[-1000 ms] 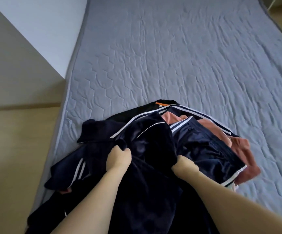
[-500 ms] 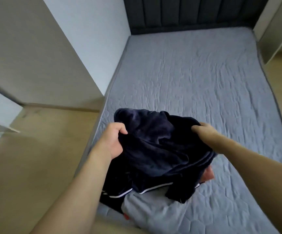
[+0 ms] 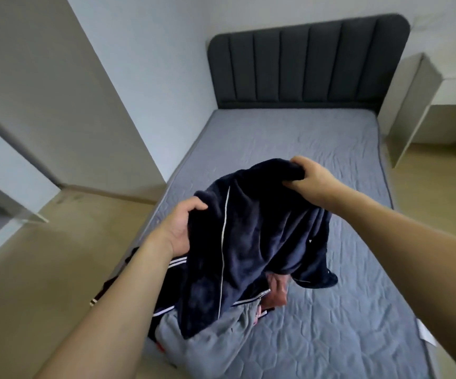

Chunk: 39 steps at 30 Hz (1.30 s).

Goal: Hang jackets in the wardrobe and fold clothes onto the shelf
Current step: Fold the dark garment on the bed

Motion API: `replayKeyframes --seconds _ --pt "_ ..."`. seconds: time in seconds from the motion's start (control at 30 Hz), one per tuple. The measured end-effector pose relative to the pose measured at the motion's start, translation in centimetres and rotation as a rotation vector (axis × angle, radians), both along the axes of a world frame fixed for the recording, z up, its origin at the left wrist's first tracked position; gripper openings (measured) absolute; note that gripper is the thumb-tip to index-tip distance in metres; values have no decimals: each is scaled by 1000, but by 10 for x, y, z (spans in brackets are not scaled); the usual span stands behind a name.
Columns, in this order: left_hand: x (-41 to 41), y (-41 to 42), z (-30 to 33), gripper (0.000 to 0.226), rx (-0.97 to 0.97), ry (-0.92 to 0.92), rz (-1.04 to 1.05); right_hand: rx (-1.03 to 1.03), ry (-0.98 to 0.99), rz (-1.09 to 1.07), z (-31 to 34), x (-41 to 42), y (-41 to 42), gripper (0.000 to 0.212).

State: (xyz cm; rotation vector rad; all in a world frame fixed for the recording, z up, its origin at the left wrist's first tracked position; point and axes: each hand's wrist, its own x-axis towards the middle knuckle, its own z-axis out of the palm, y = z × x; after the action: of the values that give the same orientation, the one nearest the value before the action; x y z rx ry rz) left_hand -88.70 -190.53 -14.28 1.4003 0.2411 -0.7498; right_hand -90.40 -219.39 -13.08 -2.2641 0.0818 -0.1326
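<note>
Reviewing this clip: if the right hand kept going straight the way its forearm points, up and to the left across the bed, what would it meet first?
Probably nothing nearby: beyond the right hand, which grips the navy garment, lies bare mattress, then the wall beside the bed. Depth is unclear, so it might pass above the mattress.

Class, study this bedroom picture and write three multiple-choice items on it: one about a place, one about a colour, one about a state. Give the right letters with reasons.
1. Where does the pile of clothes lie?
A. on the floor
B. at the near left corner of the bed
C. against the headboard

2. What colour is the garment that is held up?
A. dark navy
B. red
C. white

3. How is the garment held?
A. by the left hand alone
B. by the left hand and right hand
C. by neither

Answers:
1 B: the heap sits at the mattress's near left corner.
2 A: navy fabric with a thin white stripe.
3 B: each hand's fingers curl round its top edge.
</note>
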Motion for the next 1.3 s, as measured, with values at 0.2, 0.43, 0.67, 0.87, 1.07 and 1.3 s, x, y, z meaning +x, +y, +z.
replayKeyframes --seconds 0.2,0.43,0.67,0.87,1.07,1.3 --pt "-40 -57 29 16 91 1 -185 -50 -45 45 33 -28 -43 14" --pt "-55 -104 48 14 -27 -113 137 -21 -24 -49 26 -63 -103 16" --pt "-107 -162 69 22 53 -32 -152 -176 17 -10 44 -84 -174 32" --pt "-133 -200 87 53 -361 -253 188 -127 313 284 56 -86 -216 9" --pt "-123 -222 106 41 -176 -302 174 478 555 299 52 -80 -213 28" --pt "-112 -250 107 45 89 -486 80 456 825 610 54 -65 -223 50"
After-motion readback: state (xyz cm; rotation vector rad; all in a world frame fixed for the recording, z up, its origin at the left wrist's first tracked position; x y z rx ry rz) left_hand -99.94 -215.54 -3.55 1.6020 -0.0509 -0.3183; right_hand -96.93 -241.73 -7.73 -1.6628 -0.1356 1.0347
